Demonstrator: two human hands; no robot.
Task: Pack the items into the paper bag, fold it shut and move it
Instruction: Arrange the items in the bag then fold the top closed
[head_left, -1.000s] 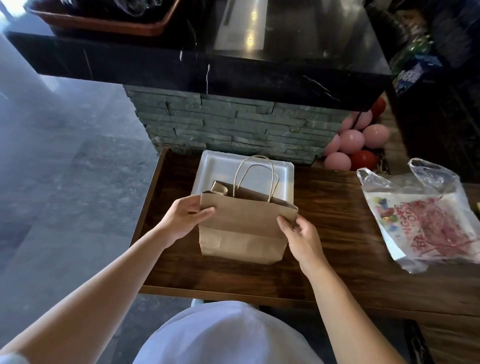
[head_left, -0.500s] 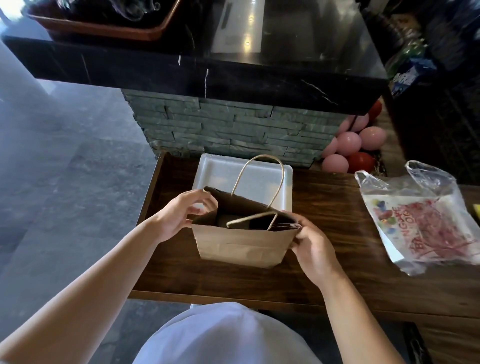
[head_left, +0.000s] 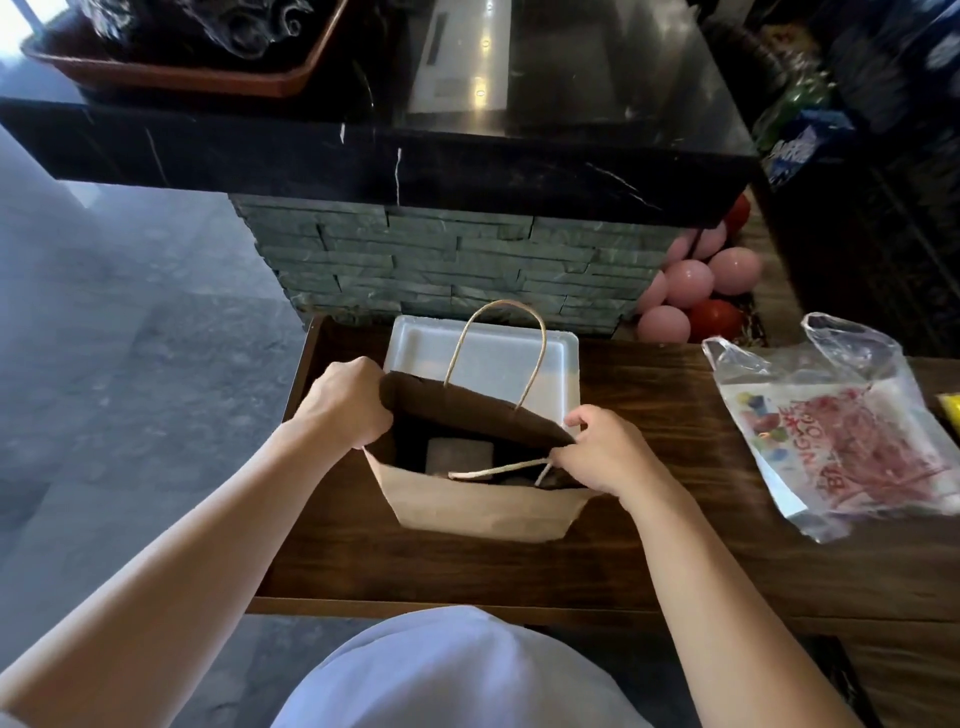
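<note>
Left hand curled closed on the left top edge of the paper bag, fingers wrapped over the rim, pulling that side outward. My right hand pinches the right top corner of the bag, thumb and fingers closed on the paper where the near handle attaches. Bag stands upright on the wooden table, mouth held wide open between both hands. Near handle flopped down across the opening; far handle stands up in a loop. Inside the bag, a pale grey boxy item sits toward the left; something darker lies to its right, can't tell what. White foam tray lies flat on the table just behind the bag, touching or nearly touching its back wall, partly hidden by it. Clear plastic bag with red print lies on the table well to the right, apart from the paper bag. Pink and red balloons are piled beyond the table's far right edge, beside the stone-faced counter. Both my forearms are bare, white shirt at bottom of view.
</note>
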